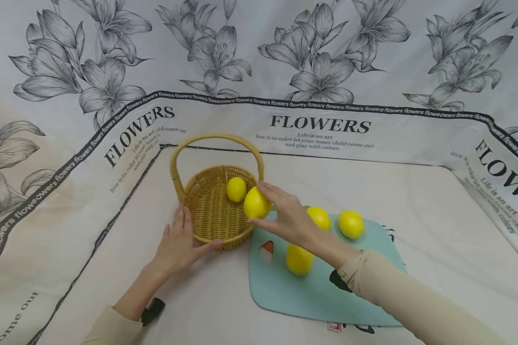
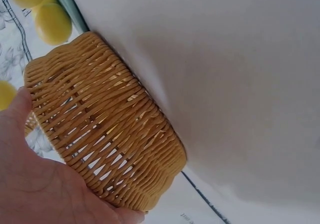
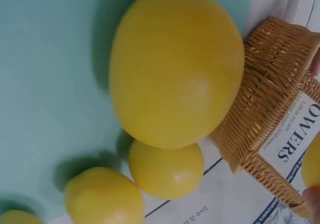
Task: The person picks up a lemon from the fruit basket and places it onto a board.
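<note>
A yellow lemon (image 1: 257, 203) is pinched between the thumb and fingers of my right hand (image 1: 291, 215), over the right rim of a round wicker basket (image 1: 190, 191). Another lemon (image 1: 236, 189) lies inside the basket. My left hand (image 1: 177, 244) holds the basket at its near left side, thumb along the front rim and fingers against the outer wall. The left wrist view shows that hand (image 2: 40, 179) spread across the woven wall (image 2: 105, 124). Several more lemons, one large and close (image 3: 175, 69) in the right wrist view, lie on a blue-green cutting board (image 1: 276, 297).
The cutting board lies just right of the basket, partly under my right forearm. An arched handle (image 1: 217, 136) rises over the basket. Behind stands a white flower-printed cloth wall (image 1: 224, 115), which also runs along both sides. Dark gear (image 1: 153, 311) sits at my left wrist.
</note>
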The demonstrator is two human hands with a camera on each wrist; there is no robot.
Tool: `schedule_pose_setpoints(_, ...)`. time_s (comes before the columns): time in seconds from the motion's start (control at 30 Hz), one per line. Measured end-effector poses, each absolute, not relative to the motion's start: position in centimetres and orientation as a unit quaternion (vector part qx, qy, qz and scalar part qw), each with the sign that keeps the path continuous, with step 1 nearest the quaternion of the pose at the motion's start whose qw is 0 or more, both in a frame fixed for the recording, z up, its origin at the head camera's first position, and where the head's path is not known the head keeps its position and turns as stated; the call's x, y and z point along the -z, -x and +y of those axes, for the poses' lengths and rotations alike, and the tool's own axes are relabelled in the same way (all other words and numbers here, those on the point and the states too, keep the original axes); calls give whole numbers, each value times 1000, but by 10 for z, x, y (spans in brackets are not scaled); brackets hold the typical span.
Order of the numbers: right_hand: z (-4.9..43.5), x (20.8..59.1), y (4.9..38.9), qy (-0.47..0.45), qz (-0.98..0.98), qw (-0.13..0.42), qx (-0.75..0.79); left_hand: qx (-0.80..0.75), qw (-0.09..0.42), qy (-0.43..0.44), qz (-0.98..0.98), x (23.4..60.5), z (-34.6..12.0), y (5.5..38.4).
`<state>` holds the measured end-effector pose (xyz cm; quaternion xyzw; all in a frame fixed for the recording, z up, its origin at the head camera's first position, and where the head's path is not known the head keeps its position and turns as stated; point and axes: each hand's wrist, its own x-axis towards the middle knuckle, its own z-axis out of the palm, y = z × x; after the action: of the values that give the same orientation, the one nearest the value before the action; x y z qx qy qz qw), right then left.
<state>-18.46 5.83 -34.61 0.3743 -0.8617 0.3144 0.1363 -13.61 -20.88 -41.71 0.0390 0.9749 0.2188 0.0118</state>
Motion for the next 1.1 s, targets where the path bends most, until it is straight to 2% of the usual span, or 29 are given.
schedule_pose_setpoints(0.53,134,370,151,-309,-896,159,-278,-219,19,-37,975,414,-209,135)
schedule_pose_setpoints(1.1,184,387,124,-290,-903,199,-245,-218,25,-39,975,414,-208,136)
